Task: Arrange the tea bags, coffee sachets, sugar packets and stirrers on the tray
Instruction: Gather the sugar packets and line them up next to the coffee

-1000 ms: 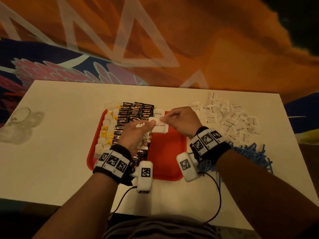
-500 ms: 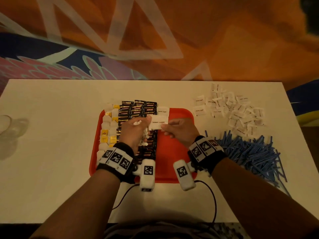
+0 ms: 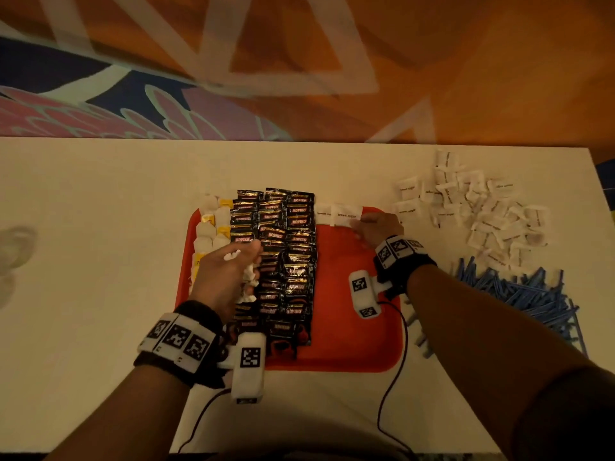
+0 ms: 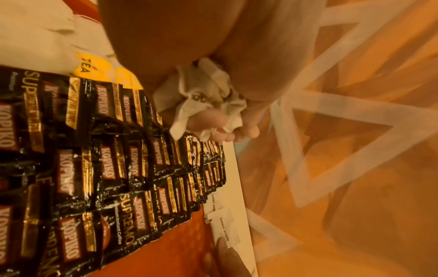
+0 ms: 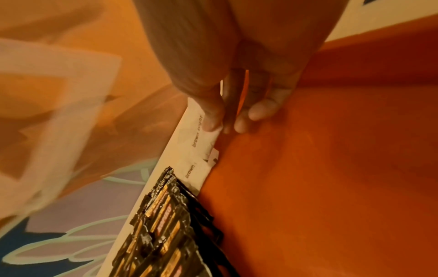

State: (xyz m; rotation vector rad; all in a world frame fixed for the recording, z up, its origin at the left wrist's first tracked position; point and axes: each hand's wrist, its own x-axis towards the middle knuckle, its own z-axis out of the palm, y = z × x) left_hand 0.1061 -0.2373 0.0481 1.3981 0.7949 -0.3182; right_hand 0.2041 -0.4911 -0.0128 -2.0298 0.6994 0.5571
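Sugar-row laying: right hand (image 3: 377, 227) pinches a sugar packet (image 3: 347, 215) at the tray (image 3: 359, 327) edge, left hand (image 3: 229, 271) clutches spare packets (image 4: 208, 97) beside; release next.

The black coffee sachets (image 4: 132, 187) on the red tray (image 3: 359, 327) read "KOPIKO" in red bands, and some also carry "SUPREMO" in gold. A yellow tea bag tag (image 4: 87, 64) beside them, toward the tray's left edge, reads "TEA". Two white sugar packets (image 3: 346, 215) at the tray's far edge read "brown sugar"; loose packets (image 3: 466, 207) on the table right of the tray bear the same words.
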